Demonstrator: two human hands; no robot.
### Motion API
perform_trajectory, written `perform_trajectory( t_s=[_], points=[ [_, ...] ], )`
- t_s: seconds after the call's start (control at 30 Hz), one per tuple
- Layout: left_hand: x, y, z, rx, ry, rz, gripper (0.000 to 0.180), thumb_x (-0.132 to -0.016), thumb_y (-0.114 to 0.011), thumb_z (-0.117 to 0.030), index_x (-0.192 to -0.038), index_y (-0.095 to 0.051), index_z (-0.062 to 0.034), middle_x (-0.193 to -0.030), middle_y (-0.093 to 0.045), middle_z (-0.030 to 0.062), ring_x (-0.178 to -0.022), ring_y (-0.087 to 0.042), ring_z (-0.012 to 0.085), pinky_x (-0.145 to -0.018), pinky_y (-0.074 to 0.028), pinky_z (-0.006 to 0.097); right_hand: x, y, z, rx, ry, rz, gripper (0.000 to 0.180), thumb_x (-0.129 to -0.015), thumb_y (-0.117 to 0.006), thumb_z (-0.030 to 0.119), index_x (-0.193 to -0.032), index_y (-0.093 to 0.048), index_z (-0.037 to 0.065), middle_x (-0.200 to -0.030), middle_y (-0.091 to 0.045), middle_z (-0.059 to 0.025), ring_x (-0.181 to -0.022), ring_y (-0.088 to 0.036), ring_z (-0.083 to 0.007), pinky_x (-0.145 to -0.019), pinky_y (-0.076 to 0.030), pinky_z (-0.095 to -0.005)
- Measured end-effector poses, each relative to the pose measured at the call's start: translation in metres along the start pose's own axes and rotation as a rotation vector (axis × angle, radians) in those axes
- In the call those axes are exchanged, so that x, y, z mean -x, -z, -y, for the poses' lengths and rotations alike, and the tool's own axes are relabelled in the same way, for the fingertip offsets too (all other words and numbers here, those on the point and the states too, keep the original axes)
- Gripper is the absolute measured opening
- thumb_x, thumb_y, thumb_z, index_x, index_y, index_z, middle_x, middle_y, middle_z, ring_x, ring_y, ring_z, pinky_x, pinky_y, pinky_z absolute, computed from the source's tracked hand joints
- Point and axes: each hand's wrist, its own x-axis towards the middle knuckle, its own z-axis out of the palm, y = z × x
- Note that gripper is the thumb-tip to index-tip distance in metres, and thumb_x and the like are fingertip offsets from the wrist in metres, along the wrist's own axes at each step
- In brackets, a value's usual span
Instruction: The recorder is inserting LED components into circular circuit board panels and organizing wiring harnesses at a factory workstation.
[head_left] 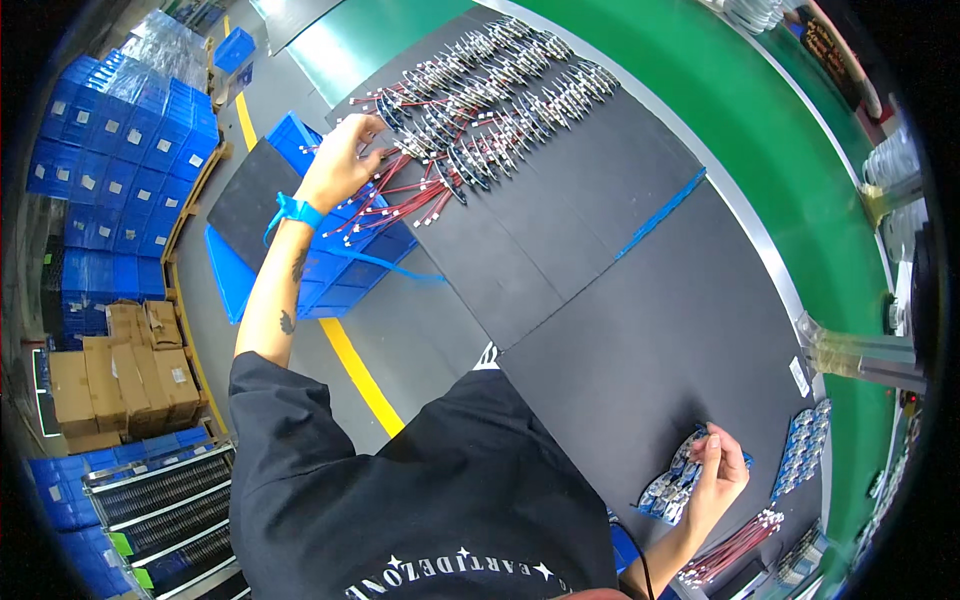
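My left hand [345, 165], with a blue strap on its wrist, reaches to the near-left end of the rows of small circuit boards with wires [480, 110]. Its thumb and fingers are apart beside the red and black leads [405, 195], and I see nothing held between them. Down at the right, my right hand [722, 472] has its thumb and forefinger together at the upper edge of a blue and white circuit board panel [668, 492]. The hand covers part of that panel.
Black matting [620, 350] covers the bench, with blue tape [660, 215] along one seam. Another board panel [802, 450] and a bundle of red wires [735, 545] lie at the right. A blue bin [340, 285] stands under my left arm. Stacked blue crates [130, 150] and cartons [125, 380] are left.
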Motion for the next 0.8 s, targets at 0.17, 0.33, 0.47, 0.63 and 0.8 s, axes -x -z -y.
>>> perform_trajectory(
  t_s=[0.17, 0.33, 0.47, 0.63, 0.8],
  points=[
    [0.001, 0.014, -0.105, 0.037, 0.027, 0.021, 0.012, -0.082, -0.065, -0.012, -0.079, -0.06, -0.0012, -0.082, -0.061, 0.0106, -0.077, -0.058, 0.0195, -0.073, -0.045, 0.03, 0.012, 0.031, 0.009, 0.232, 0.035, -0.249, 0.013, -0.088, -0.059, 0.005, -0.095, -0.065, -0.004, -0.075, -0.062, -0.0059, -0.067, -0.057, -0.0091, -0.059, -0.045, -0.0211],
    [0.072, 0.009, -0.211, 1.139, -0.391, 0.615, 0.014, -0.074, -0.067, -0.01, -0.079, -0.065, 0.0021, -0.07, -0.064, 0.0128, -0.068, -0.065, 0.0243, -0.065, -0.052, 0.033, 0.019, 0.085, 0.006, 0.462, -0.142, -0.663, 0.017, -0.082, -0.067, 0.008, -0.095, -0.065, -0.001, -0.082, -0.063, -0.0052, -0.069, -0.057, -0.0107, -0.057, -0.044, -0.0218],
    [0.095, -0.056, -0.297, 1.325, -0.366, 0.99, 0.018, -0.064, -0.073, 0.003, -0.08, -0.065, 0.0035, -0.077, -0.065, 0.013, -0.069, -0.063, 0.0273, -0.062, -0.052, 0.035, 0.048, 0.105, -0.029, 0.701, -0.051, -0.627, 0.033, -0.073, -0.074, 0.015, -0.1, -0.062, 0.0, -0.093, -0.061, -0.0113, -0.082, -0.058, -0.0219, -0.067, -0.046, -0.0309],
    [0.09, -0.118, -0.378, 0.873, -0.488, 0.591, 0.026, -0.075, -0.066, 0.002, -0.1, -0.061, 0.0022, -0.104, -0.061, 0.0173, -0.096, -0.058, 0.0321, -0.084, -0.046, 0.039, 0.049, 0.082, -0.034, 0.637, -0.199, -0.488, 0.049, -0.065, -0.08, 0.019, -0.104, -0.059, -0.001, -0.087, -0.054, -0.0126, -0.081, -0.055, -0.0237, -0.071, -0.046, -0.0338],
    [0.088, -0.132, -0.398, 0.834, -0.404, 0.565, 0.052, -0.074, -0.069, -0.005, -0.122, -0.05, 0.0006, -0.13, -0.046, 0.0194, -0.123, -0.042, 0.0372, -0.1, -0.035, 0.043, 0.039, 0.075, -0.036, 0.221, -0.244, -0.383, 0.035, -0.072, -0.076, 0.015, -0.098, -0.06, -0.001, -0.079, -0.058, -0.0061, -0.07, -0.056, -0.0116, -0.061, -0.046, -0.0251]
  ],
)
